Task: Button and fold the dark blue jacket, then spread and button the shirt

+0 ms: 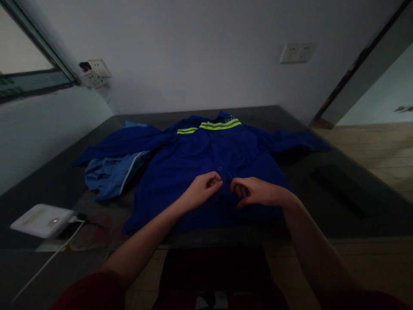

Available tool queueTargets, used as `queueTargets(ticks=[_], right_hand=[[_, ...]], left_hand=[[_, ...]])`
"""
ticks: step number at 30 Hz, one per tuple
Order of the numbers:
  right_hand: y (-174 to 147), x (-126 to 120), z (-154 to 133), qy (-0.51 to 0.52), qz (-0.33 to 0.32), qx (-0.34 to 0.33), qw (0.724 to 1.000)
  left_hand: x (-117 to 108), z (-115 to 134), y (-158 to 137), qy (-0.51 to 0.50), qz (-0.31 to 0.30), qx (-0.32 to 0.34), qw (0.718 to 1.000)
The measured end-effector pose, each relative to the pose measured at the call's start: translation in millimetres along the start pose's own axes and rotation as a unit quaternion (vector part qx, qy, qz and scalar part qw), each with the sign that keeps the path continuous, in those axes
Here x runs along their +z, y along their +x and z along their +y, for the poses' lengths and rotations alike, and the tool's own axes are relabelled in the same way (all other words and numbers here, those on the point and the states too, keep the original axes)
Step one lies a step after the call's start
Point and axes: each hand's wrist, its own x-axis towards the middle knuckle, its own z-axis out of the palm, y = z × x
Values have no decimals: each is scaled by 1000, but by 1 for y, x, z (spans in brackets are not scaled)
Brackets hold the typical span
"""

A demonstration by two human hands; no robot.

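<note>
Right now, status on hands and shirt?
Left hand, right hand at blue shirt's front, grip unclear. Shirt spread on table. One sleeve crosses lighter-blue garment.

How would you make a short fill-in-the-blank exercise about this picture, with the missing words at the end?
1. The work jacket spread on the table is dark ____ apart from its stripes.
2. Of the left hand and the right hand, the ____ one is nearer the white device.
3. The cable at that device is coloured ____.
4. The lighter blue garment lies partly under a ____ of the jacket.

Missing words: blue; left; white; sleeve.
</note>
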Motion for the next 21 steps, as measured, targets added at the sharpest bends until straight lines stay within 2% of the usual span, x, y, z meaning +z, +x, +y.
queueTargets(ticks=[2, 5, 10, 13, 17, 21], right_hand=[[-11, -1, 1, -40, 34, 10, 999], [-36, 1, 5, -78, 109, 33, 990], [-94, 10, 33, -79, 246, 83, 962], [-125, 17, 58, -94, 311, 98, 941], [-147, 26, 80, -141, 341, 86, 925], [-145, 32, 92, -185, 332, 67, 923]], left_hand=[[0, 3, -6, 76, -46, -2, 996], [-2, 8, -22, 193, -82, -17, 978], [-24, 7, -65, 261, -68, -47, 962], [-53, -10, -100, 292, -14, -72, 954], [-89, -48, -152, 377, 23, -77, 923], [-98, -74, -185, 441, 28, -85, 893]])
